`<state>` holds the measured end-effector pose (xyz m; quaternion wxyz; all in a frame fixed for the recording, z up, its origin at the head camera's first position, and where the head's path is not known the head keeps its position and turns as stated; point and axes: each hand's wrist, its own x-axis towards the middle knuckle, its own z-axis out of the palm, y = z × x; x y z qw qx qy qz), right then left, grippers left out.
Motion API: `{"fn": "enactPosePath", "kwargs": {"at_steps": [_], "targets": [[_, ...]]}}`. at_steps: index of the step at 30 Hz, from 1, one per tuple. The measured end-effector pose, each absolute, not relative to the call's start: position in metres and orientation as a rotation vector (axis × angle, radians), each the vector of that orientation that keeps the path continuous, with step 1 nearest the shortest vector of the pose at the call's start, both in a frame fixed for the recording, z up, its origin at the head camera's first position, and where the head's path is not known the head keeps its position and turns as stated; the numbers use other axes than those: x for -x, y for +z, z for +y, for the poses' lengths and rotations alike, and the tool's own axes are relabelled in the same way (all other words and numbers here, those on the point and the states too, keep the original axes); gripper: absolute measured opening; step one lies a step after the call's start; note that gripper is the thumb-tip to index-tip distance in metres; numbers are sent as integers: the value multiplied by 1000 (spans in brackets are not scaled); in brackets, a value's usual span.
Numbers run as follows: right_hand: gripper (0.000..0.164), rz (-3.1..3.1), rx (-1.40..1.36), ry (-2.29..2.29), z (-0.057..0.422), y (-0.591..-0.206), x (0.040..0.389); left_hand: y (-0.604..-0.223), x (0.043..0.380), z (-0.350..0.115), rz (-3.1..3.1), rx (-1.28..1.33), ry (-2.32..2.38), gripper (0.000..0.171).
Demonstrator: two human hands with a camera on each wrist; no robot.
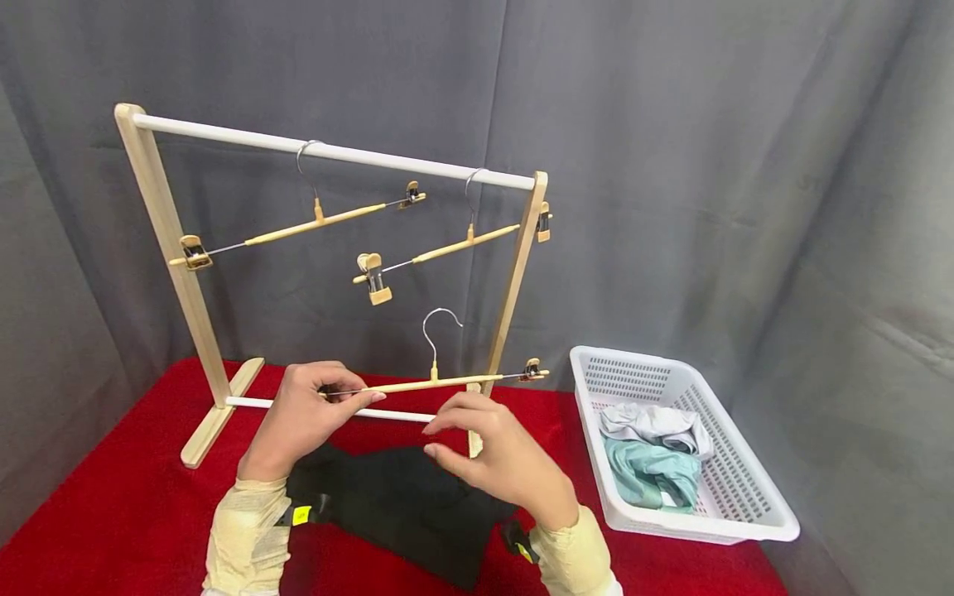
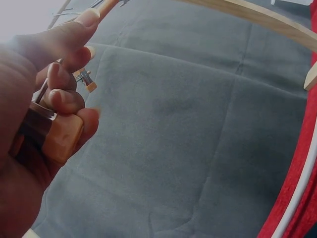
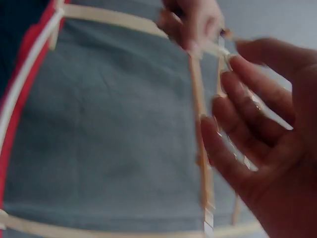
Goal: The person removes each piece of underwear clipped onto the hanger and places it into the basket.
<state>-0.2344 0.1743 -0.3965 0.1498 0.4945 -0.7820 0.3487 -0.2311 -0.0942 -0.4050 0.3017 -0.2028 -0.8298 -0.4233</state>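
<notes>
My left hand (image 1: 309, 410) grips one end of a clip hanger (image 1: 402, 386), fingers curled round the bar. In the left wrist view that end's wooden clip (image 2: 63, 138) sits within the curled fingers. From the middle of the bar the metal hook points up, and the other clip (image 1: 532, 370) sticks out to the right. Just below the bar, my right hand (image 1: 495, 447) holds nothing, its thumb and fingers apart and loosely bent. Beneath both hands a black cloth (image 1: 410, 505) lies on the red tabletop (image 1: 104, 497).
Behind the hands stands a wooden rack with a white top rail (image 1: 224, 131). Two more clip hangers (image 1: 286, 233) hang from it at angles. To the right, a white basket (image 1: 745, 447) contains a pale grey cloth (image 1: 656, 424) and a teal cloth (image 1: 648, 472).
</notes>
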Motion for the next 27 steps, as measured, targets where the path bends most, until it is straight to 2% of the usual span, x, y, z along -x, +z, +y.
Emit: {"fn": "enactPosePath", "kwargs": {"at_steps": [6,9,15,20,23,27], "targets": [[111,-2839,-1512,628,147,-434,239,-407,229,-94,-2209,549,-1118,11],[127,-3038,-1495,449,132,-457,245,-407,229,-95,-2204,549,-1115,11],[135,-3175,-1370,51,109,-496,249,-407,229,-96,-2220,541,-1109,10],[137,-3151,-1309,-138,98,-507,248,-403,229,-95,-2217,559,-1110,10],[132,-3126,-1271,-99,97,-507,251,-400,229,-95,-2203,555,-1123,10],[119,-3123,-1316,-10,101,-507,257,-401,229,-94,-2210,553,-1157,10]]}}
